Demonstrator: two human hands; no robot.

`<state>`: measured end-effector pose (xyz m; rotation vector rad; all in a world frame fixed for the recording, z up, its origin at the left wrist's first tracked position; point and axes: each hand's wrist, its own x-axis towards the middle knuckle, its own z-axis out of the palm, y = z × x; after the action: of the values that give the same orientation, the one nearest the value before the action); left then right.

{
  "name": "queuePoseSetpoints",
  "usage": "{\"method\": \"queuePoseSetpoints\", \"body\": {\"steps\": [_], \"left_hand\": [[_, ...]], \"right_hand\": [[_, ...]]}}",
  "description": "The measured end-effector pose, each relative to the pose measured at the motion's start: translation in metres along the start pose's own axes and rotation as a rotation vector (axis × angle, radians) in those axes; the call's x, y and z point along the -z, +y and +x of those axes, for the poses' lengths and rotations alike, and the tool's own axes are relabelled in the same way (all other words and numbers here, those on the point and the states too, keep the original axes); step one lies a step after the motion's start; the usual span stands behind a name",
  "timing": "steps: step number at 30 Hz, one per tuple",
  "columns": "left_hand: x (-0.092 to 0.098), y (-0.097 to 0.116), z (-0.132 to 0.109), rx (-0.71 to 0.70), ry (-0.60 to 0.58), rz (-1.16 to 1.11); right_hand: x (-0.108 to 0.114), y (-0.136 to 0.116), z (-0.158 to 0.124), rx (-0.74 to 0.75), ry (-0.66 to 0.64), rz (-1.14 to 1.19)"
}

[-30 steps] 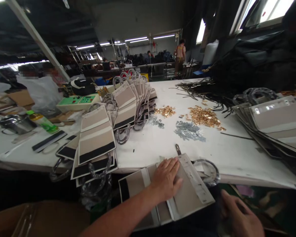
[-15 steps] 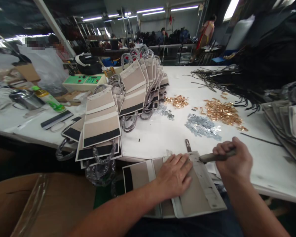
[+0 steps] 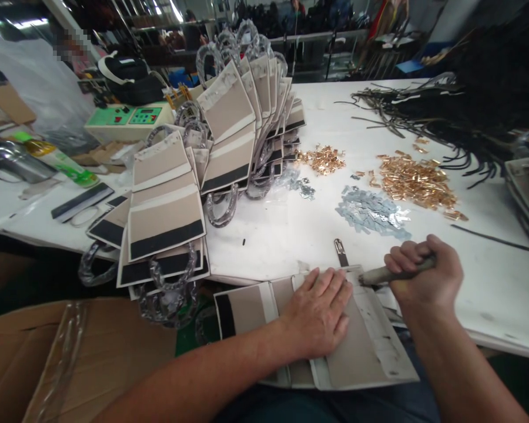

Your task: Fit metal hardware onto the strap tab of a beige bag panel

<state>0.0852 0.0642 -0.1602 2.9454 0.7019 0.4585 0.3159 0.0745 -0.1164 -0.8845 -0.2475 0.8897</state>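
Observation:
A beige bag panel point(image 3: 357, 346) with pale trim and a black strip lies across the near table edge and my lap. My left hand point(image 3: 320, 311) rests flat on it, fingers stretched out. My right hand point(image 3: 427, 273) is wrapped round the grey handle of a hand tool point(image 3: 381, 275), whose tip meets the panel near its far corner; I cannot make out the tool's exact kind. Just beyond that corner, a short dark strap with a metal end point(image 3: 340, 251) sticks out onto the table.
Stacked bag panels with plastic-wrapped handles point(image 3: 167, 205) stand at left. Gold metal pieces point(image 3: 417, 179) and grey metal plates point(image 3: 370, 211) lie in heaps on the white table point(image 3: 273, 249). Black cords point(image 3: 462, 147) spread at right. A cardboard box point(image 3: 114, 352) sits below left.
The view has tipped downward, so the table things appear shifted. My left hand stays on the panel and my right hand keeps the tool at nearly the same corner.

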Motion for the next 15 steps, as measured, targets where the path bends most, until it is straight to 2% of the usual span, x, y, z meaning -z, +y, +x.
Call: {"method": "queuePoseSetpoints", "body": {"steps": [5, 11, 15], "left_hand": [[0.001, 0.002, 0.003, -0.011, -0.022, 0.01], [0.003, 0.001, 0.003, -0.018, -0.027, 0.01], [0.001, -0.002, -0.001, -0.016, -0.01, -0.001]], "right_hand": [[-0.012, 0.0, -0.01, 0.069, -0.061, -0.092], [-0.028, 0.005, -0.027, 0.241, -0.173, -0.234], [-0.03, -0.01, -0.032, 0.362, -0.176, -0.327]]}}
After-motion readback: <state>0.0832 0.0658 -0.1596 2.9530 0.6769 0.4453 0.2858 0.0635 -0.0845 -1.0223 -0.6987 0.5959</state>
